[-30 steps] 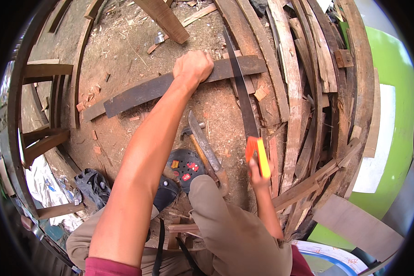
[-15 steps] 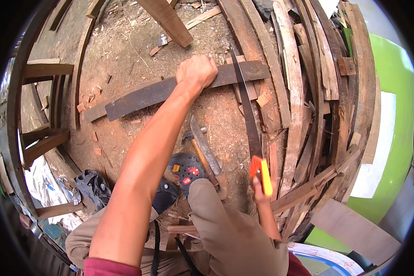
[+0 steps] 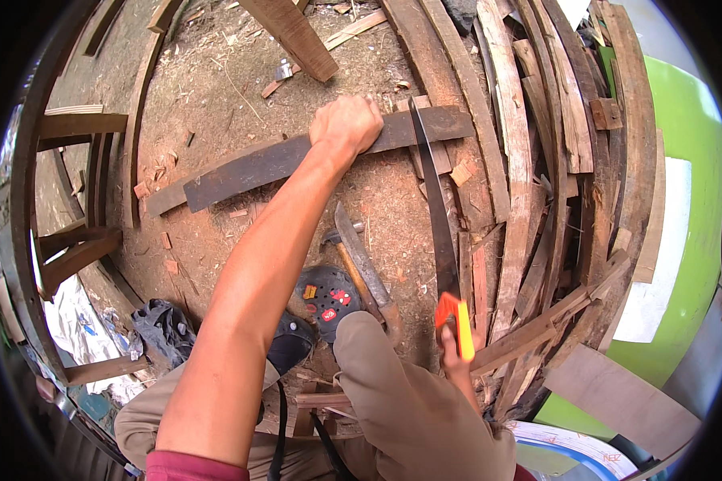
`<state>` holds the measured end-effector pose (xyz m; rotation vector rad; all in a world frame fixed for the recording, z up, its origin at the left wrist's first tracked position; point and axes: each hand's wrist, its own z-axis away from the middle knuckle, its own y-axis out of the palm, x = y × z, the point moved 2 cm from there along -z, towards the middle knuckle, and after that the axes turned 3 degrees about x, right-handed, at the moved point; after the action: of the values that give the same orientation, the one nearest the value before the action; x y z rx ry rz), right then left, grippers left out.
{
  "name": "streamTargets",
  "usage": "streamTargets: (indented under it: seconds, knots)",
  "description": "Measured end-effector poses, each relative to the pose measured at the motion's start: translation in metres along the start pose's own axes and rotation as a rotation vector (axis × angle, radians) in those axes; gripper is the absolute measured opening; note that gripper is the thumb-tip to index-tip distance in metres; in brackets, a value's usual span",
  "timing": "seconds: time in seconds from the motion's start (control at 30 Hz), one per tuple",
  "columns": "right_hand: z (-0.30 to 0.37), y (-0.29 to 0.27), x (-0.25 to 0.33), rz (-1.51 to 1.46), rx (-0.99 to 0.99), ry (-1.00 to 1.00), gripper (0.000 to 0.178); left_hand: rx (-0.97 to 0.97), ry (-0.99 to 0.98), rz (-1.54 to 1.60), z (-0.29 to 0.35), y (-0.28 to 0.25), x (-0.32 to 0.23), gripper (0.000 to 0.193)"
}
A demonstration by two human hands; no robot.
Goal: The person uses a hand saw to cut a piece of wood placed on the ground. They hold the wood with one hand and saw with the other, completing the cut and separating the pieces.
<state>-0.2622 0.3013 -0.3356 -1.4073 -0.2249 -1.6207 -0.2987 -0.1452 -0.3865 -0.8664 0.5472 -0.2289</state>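
My left hand (image 3: pixel 346 125) is closed round a dark wooden plank (image 3: pixel 249 175) and presses it down. Beneath it lies a second, lighter board (image 3: pixel 165 197), its left end sticking out. In my right hand (image 3: pixel 456 353) is the orange and yellow handle of a handsaw (image 3: pixel 438 216). The saw's blade crosses the plank near its right end, with the tip just past the far edge. Small wood blocks (image 3: pixel 422 157) lie under that end of the plank.
A hammer (image 3: pixel 351 268) and a large-bladed knife (image 3: pixel 366 260) rest on the ground by my clog (image 3: pixel 327 301). Long boards (image 3: pixel 515 176) are piled at the right, before a green panel (image 3: pixel 672 104). A wooden frame (image 3: pixel 84 124) stands left; a beam (image 3: pixel 293 38) juts in from above.
The saw has been drawn back toward me, its tip now nearer the plank's far edge. My left hand and the plank have barely moved.
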Motion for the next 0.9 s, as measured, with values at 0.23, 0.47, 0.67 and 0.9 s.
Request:
streamTargets:
  seconds: [0.23, 0.47, 0.67, 0.9]
  knots:
    - [0.035, -0.040, 0.057, -0.278, -0.070, -0.045, 0.020, 0.000, 0.095, 0.008, 0.000, 0.003, 0.009, 0.077]
    - [-0.041, -0.027, 0.065, -0.711, -0.051, -0.079, 0.024, -0.110, 0.524, -0.303, 0.027, -0.005, 0.006, 0.083]
    - [-0.049, -0.007, 0.059, -0.593, -0.102, -0.123, 0.013, -0.313, 0.671, -0.425, 0.026, -0.015, 0.000, 0.071]
    - [-0.072, 0.030, 0.069, -0.227, -0.148, -0.146, 0.012, -0.354, 0.545, -0.444, 0.034, 0.009, 0.008, 0.069]
